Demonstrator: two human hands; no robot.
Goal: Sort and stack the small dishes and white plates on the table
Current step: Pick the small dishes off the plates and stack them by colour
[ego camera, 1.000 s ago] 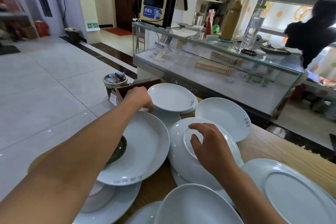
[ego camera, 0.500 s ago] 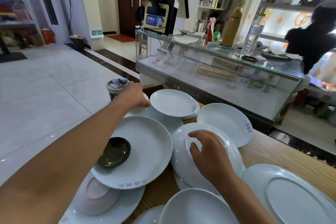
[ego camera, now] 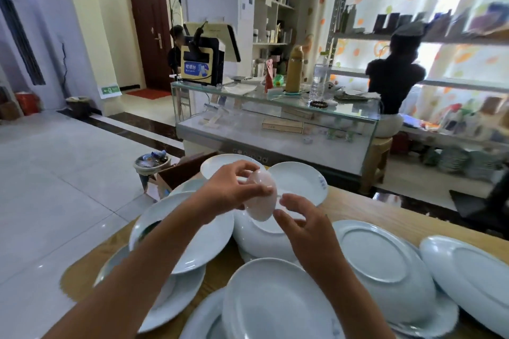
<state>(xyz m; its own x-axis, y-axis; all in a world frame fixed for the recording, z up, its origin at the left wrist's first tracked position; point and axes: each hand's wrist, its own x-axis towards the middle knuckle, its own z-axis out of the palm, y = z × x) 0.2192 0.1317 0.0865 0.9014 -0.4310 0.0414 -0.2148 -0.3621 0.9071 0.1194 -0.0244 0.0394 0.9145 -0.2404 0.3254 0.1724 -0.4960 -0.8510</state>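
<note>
Left hand (ego camera: 230, 190) grip pinches small round glossy dish (ego camera: 261, 197), tilted; right hand (ego camera: 303, 224) grip wide, fingers relaxed beside it.

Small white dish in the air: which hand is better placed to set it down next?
Left. The left hand already grips the small dish; the right hand is open beside it.

I saw plates (ego camera: 385, 264) crowding the table's (ego camera: 385, 209) near edge, two plates (ego camera: 298, 181) at its far edge, a bin (ego camera: 150, 164) beyond its left corner, and a counter (ego camera: 275, 129) behind.
</note>
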